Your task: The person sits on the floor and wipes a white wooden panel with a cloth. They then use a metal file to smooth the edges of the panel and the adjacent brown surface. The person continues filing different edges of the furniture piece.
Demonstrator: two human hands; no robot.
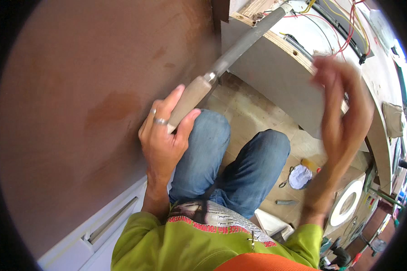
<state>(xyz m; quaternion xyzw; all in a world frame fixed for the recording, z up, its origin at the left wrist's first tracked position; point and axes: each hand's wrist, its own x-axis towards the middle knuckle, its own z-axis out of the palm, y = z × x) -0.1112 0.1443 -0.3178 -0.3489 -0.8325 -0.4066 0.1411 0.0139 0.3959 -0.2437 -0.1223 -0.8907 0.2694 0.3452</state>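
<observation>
Wooden-handled file, grey blade, in the left hand.
Left fingers closed round the pale handle, thumb on the near side; blade slanting up and away to the right, across the plywood edge of a grey panel, contact not determinable. Right hand, raised beside the same panel, motion-blurred: fingers part-curled, whether gripping anything cannot be told. Beyond the edge, red wires over a white surface. At left, one large brown panel, darker patches. On the tiled floor, right of the knees: black-handled scissors, touching or just beside a white crumpled item.
</observation>
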